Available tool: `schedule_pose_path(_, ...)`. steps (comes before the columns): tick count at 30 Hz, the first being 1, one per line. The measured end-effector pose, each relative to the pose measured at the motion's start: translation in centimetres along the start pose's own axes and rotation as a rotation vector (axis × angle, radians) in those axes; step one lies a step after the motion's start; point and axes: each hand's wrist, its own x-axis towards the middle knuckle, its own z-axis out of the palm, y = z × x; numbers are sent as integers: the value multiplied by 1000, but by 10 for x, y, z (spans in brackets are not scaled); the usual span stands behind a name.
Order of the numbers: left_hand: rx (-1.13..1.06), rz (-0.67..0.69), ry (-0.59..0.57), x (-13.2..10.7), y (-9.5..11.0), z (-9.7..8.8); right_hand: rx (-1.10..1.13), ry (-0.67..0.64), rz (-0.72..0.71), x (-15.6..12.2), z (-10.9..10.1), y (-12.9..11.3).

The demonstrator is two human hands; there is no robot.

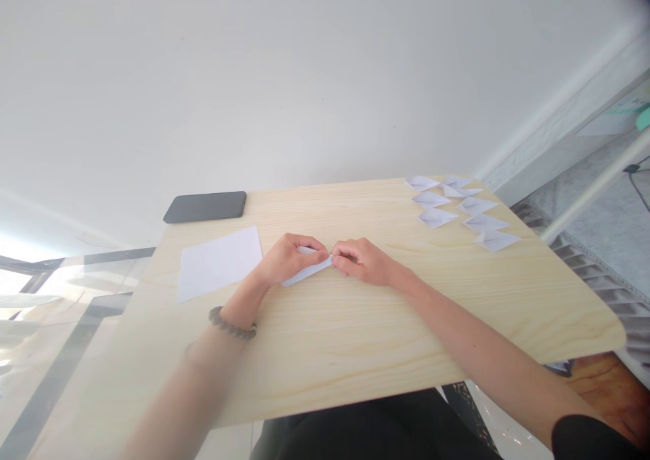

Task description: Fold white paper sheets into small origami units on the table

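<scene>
A small folded piece of white paper [306, 274] is held between my two hands over the middle of the table. My left hand [290, 257] grips it from the left, with thumb and fingers closed on it and covering much of it. At the paper's right tip, my right hand [366, 261] pinches with thumb and forefinger, close against the left fingertips. The exact folds are hidden by my fingers. Just left of my left hand lies a flat white sheet of paper [219, 263].
A black phone [206, 207] rests at the table's back left edge. Several folded white paper pieces [435, 217] stand in rows at the back right. The light wooden table [355, 351] meets a white wall [305, 74] behind.
</scene>
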Motion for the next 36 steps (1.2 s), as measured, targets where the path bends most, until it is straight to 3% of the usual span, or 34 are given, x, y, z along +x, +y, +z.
schedule_pose_path(7,-18,-8,-14,-1,0,0,50,-70,14,-1,-2,1)
schedule_pose_path(12,-12,31,-10,0,-1,1,-22,31,-31,1,2,2)
schedule_pose_path(19,7,15,-16,0,0,-1,47,-62,5,-1,-4,2)
schedule_pose_path(25,24,23,-12,0,0,0,22,9,-20,0,-1,2)
schedule_pose_path(32,-12,-27,-23,-1,2,0,52,2,-6,-1,-2,2)
schedule_pose_path(36,-1,-34,-11,-1,3,1,-17,93,-37,0,1,3)
